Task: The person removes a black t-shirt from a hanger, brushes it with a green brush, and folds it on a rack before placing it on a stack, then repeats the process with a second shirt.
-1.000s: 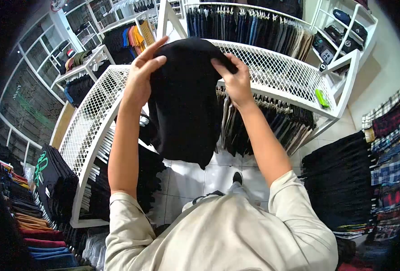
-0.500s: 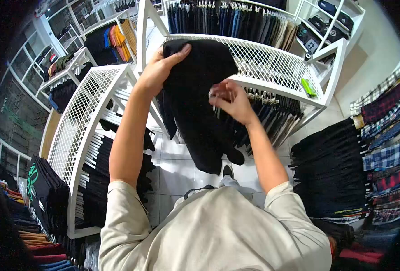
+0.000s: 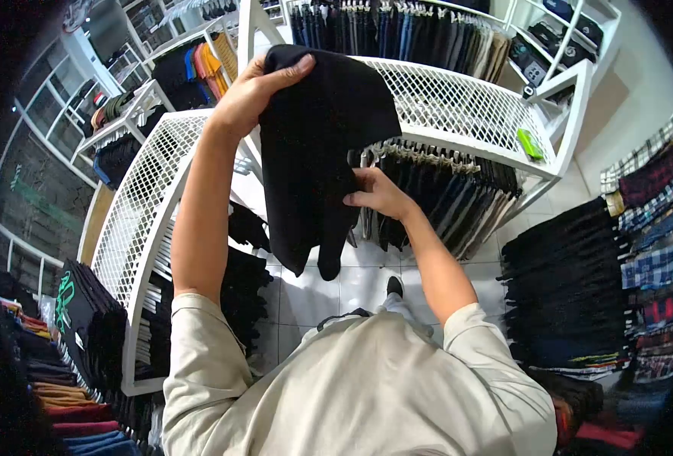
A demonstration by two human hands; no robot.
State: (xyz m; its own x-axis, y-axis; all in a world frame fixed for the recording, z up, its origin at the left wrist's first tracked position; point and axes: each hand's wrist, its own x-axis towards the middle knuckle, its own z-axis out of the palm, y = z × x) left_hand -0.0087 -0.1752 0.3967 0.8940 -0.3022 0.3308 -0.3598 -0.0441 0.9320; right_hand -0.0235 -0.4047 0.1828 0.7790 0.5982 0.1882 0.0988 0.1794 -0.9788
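A black garment point(image 3: 306, 144) hangs folded before me, its lower end dangling above the tiled floor; its exact kind is hard to tell. My left hand point(image 3: 254, 95) is closed on its upper left corner, thumb across the front. At the garment's right edge, my right hand point(image 3: 383, 194) is closed on the cloth, with the thumb in front and the other fingers partly hidden.
Behind the garment stands a white mesh-topped rack point(image 3: 458, 95) bearing a bright green packet point(image 3: 529, 144), with trousers point(image 3: 435, 197) hanging below. Another white mesh rack point(image 3: 143, 171) curves along the left. Dark clothes point(image 3: 568, 289) and plaid shirts point(image 3: 655, 262) hang at right.
The garment's lower end has swung left, and my left hand has moved slightly up and left. My right hand has lowered and closed on the garment's edge.
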